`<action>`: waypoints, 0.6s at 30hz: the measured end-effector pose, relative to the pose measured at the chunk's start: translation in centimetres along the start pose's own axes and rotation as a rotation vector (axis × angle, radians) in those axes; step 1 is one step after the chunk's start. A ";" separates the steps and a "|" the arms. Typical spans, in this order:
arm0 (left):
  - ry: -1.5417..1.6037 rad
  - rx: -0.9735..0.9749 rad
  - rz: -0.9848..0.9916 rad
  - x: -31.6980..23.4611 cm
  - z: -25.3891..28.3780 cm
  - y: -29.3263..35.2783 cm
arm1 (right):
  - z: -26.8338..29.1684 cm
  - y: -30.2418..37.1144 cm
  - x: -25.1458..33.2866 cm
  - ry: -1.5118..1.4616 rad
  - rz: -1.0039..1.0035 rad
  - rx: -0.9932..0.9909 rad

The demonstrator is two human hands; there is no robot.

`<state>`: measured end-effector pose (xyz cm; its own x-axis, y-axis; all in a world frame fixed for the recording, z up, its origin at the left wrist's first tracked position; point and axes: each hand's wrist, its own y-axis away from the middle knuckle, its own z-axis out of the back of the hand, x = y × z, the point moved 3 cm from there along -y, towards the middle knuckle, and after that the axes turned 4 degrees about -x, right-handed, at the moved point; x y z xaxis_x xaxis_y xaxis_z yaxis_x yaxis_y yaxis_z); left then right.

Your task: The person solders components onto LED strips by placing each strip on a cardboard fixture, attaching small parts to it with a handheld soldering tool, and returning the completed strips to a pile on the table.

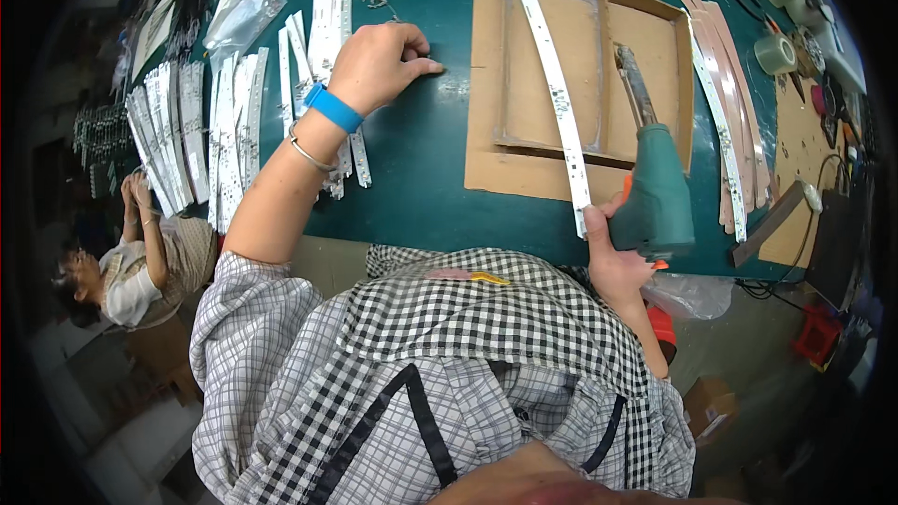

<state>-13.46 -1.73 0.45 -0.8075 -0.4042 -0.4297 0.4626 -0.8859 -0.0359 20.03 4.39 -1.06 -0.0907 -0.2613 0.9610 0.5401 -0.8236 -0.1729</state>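
Observation:
My left hand (382,61) is over the green tabletop, beside a pile of white circuit-board strips (329,28). Its fingers are loosely curled, the thumb stands a little apart, and nothing shows between them. My right hand (619,266) grips a green pistol-shaped soldering gun (659,187) with a long, browned metal nozzle pointing away from me. The thumb of that hand also presses the near end of one curved white circuit-board strip (561,108). This strip lies across a shallow cardboard tray (603,75). My right fingers are partly hidden behind the gun.
More strips (168,131) lie in bundles at the left, near a clear plastic bag (245,14). Pinkish strips (734,103) are stacked right of the tray. Tape rolls (774,54) and cables sit at the far right. Another person (140,252) is at the left.

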 end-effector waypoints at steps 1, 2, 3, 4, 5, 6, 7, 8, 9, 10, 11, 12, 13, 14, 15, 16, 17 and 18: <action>-0.013 0.016 0.011 0.1 -0.4 -0.3 | 0.2 0.1 0.2 -0.016 -0.025 -0.043; -0.026 0.032 0.022 0.2 -0.6 -0.5 | 0.4 0.1 0.1 -0.008 -0.030 -0.053; 0.001 0.040 0.021 0.3 -0.8 -0.6 | 0.5 0.0 0.0 -0.006 -0.020 -0.006; 0.011 0.047 0.012 0.4 -0.9 -0.6 | 0.6 0.0 -0.1 -0.005 -0.010 0.043; -0.009 0.023 -0.048 0.2 -0.9 -0.4 | 0.5 -0.2 0.3 -0.008 -0.060 0.043; -0.030 -0.002 -0.110 -0.1 -0.8 -0.3 | 0.3 -0.3 0.1 0.000 -0.062 0.033; -0.085 -0.076 -0.221 -0.9 -0.6 0.0 | 0.2 -0.4 -0.1 0.018 0.012 0.012; -0.078 -0.075 -0.228 -1.6 -0.4 0.5 | 0.2 -0.5 -0.2 0.035 0.088 -0.007; 0.012 -0.062 -0.165 -2.4 0.0 0.7 | 0.6 -1.1 -0.3 0.073 0.119 -0.005; 0.105 -0.049 -0.097 -3.3 0.6 1.1 | 0.6 -1.2 -0.4 0.083 0.116 -0.012; 0.270 0.000 -0.071 -5.0 1.2 1.4 | 1.0 -1.2 -0.4 0.076 0.114 -0.063; 0.413 0.026 -0.035 -6.6 1.5 2.1 | 1.3 -1.2 -0.8 0.054 0.115 -0.108; 0.594 0.064 -0.029 -7.9 1.3 2.8 | 1.3 -1.6 -0.8 -0.100 0.083 -0.120; 0.774 0.106 -0.023 -9.0 1.1 3.3 | 1.2 -2.1 0.2 -0.088 0.076 -0.129; 0.866 0.163 0.001 -10.0 0.8 3.9 | 1.0 -3.0 1.3 -0.181 0.011 -0.107; 0.960 0.218 0.028 -10.7 0.5 4.3 | 0.8 -3.7 2.0 -0.271 -0.053 -0.081; 1.093 0.226 0.059 -11.3 0.0 4.7 | 0.6 -4.2 2.2 -0.255 -0.008 -0.012; 1.099 0.240 0.051 -11.9 -0.5 5.0 | 0.5 -4.5 2.3 -0.246 -0.011 -0.025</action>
<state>-1.34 -1.28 4.96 0.0259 -0.1267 -0.9916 0.3075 -0.9428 0.1285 17.82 7.75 2.01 0.1115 -0.1240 0.9860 0.5191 -0.8388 -0.1642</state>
